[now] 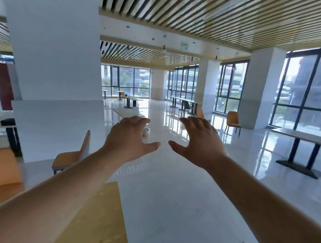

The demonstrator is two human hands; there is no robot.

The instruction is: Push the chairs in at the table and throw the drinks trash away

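Observation:
My left hand (130, 138) and my right hand (199, 141) are stretched out in front of me at chest height, palms down, fingers spread, holding nothing. Below my left forearm lies the light wooden table (98, 219). An orange chair (71, 154) stands left of it, turned side-on and pulled away from the table. Another orange seat (3, 170) is blurred at the left edge. A small cup-like object (145, 132) sits on the floor just beyond my left hand; it is too blurred to tell what it is.
A big white pillar (54, 63) with a low white wall stands at left. A dark-legged table (301, 139) is at right, and an orange chair (233, 121) stands near the windows. More tables and chairs stand far back. Glossy white floor (190, 195) stretches ahead.

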